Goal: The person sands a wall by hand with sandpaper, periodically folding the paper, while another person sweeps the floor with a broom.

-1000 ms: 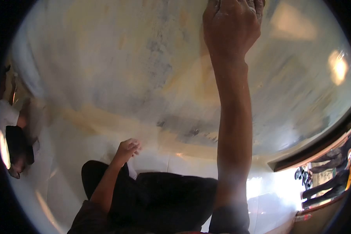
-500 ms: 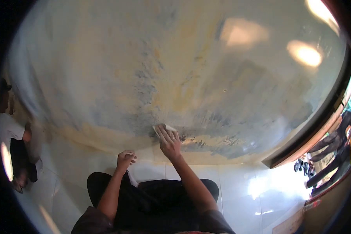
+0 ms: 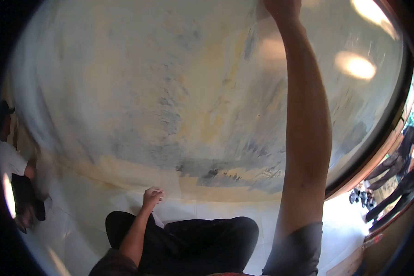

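In front of me a wide wall panel [image 3: 138, 106], curved in this lens, is covered in uneven grey, cream and yellow patches. My right hand [image 3: 283, 8] is raised against its upper part at the top edge of the view. The fingers there are cut off, so whatever they hold is out of sight. Low down, above my lap, my left hand [image 3: 152, 197] stays closed with its fingers curled and pale dust on them. Whether anything is inside it is hidden. Dark scuffed marks [image 3: 214, 174] show near the panel's foot.
Pale floor tiles [image 3: 83, 230] lie around my crossed legs [image 3: 193, 241]. At the left another person [image 3: 14, 161] sits close to the panel. A dark frame edge [image 3: 354, 170] bounds the right side, with shoes [image 3: 361, 198] and other people's legs [image 3: 395, 193] beyond it.
My right hand has gone from low on the panel, where it pressed a pale cloth-like pad, up to the top edge. My left hand has barely moved.
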A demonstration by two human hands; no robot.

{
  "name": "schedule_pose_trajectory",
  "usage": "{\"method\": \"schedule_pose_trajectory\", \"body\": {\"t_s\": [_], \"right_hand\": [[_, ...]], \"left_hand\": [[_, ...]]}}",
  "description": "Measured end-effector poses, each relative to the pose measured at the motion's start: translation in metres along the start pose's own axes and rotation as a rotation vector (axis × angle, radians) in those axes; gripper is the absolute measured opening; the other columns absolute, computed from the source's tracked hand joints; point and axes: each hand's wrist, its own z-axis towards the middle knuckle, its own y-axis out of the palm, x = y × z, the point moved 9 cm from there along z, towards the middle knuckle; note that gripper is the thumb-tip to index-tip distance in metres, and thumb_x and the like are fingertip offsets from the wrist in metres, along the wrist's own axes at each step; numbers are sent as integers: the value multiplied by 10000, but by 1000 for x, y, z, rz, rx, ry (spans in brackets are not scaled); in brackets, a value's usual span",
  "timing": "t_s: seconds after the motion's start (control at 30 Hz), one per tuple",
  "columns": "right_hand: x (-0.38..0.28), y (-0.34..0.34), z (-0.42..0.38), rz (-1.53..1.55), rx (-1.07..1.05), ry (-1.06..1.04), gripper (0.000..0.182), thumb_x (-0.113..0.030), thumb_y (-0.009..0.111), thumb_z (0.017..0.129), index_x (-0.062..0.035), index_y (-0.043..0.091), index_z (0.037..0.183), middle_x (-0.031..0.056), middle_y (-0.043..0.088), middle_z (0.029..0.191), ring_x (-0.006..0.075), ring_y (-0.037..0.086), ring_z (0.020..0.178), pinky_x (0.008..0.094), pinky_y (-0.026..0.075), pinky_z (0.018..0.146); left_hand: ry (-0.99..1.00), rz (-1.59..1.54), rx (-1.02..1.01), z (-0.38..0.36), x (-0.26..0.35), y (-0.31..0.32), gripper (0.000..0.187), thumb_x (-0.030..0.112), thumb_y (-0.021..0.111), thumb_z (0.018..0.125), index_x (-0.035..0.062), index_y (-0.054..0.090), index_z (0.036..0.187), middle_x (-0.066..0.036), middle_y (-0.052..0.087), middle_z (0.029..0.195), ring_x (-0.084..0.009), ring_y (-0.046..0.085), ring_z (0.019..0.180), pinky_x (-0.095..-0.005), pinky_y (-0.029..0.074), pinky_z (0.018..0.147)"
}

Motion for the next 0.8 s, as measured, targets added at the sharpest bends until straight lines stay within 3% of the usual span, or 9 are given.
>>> {"method": "schedule_pose_trajectory", "body": {"t_s": [0.07, 0.13, 0.17, 0.23, 0.33, 0.5, 0.63, 0.67, 0.8], "right_hand": [[-1, 4, -22, -137, 85, -23, 409, -204, 380, 987, -24, 440, 1349, 175, 442, 1394, 345, 409, 1290, 438, 315, 1089], [-10, 9, -100, -87, -34, 39, 436, -162, 520, 843, -17, 530, 1253, 183, 507, 1314, 350, 478, 1190, 421, 388, 1015], [-39, 1, -153, -141, 25, -169, 470, -159, 508, 849, -16, 492, 1296, 186, 486, 1341, 348, 463, 1222, 440, 385, 1014], [-72, 6, -262, -85, -304, -87, 473, -113, 490, 868, -28, 465, 1333, 149, 457, 1390, 317, 434, 1281, 435, 350, 1043], [-100, -15, -334, 108, -523, -29, 428, -105, 527, 863, -69, 530, 1290, 96, 512, 1350, 266, 492, 1227, 414, 376, 1017], [-73, -9, -229, -45, -429, -169, 471, -110, 512, 856, -114, 500, 1327, 84, 506, 1359, 279, 467, 1250, 419, 355, 1030], [-50, 11, -73, -124, -56, -478, 432, -185, 465, 900, -194, 497, 1331, 59, 500, 1360, 278, 464, 1236, 413, 336, 1048], [-36, 21, -34, -84, -139, -366, 400, -197, 385, 985, -105, 439, 1370, 136, 432, 1413, 325, 379, 1318, 444, 305, 1096], [10, 24, 80, -224, -213, -137, 432, -238, 330, 1001, -162, 360, 1425, 93, 303, 1500, 281, 231, 1399, 445, 234, 1125]], "left_hand": [[-1, 7, 0, -3, 9, 2, 274, 194, 668, 828, 20, 600, 1028, -74, 681, 807, -113, 612, 576, -243, 461, 491], [1, -34, 8, -7, 15, -3, 261, 190, 664, 831, 26, 603, 1025, -70, 681, 822, -112, 615, 598, -241, 461, 505], [2, -57, 16, -14, 18, -4, 255, 187, 662, 832, 29, 604, 1024, -67, 682, 830, -112, 617, 609, -241, 461, 511], [-9, -59, 11, -19, 26, -6, 248, 188, 661, 835, 34, 605, 1022, -61, 681, 840, -109, 619, 625, -241, 459, 518], [-32, -34, 5, -30, 22, -9, 248, 199, 666, 839, 41, 607, 1020, -52, 677, 837, -107, 617, 624, -236, 450, 513], [-66, -27, 10, -30, 13, -10, 247, 215, 676, 840, 46, 611, 1009, -46, 671, 820, -106, 609, 598, -224, 435, 495], [-59, -55, -4, -20, 12, -2, 250, 210, 681, 830, 42, 616, 1004, -56, 681, 802, -105, 612, 581, -224, 446, 496], [-53, -36, -8, -18, 13, 0, 253, 210, 684, 827, 42, 616, 1003, -56, 682, 795, -105, 613, 578, -225, 447, 495], [-30, -34, -18, -17, 17, 5, 258, 197, 692, 814, 21, 618, 987, -56, 682, 774, -109, 621, 569, -234, 449, 479]]}}
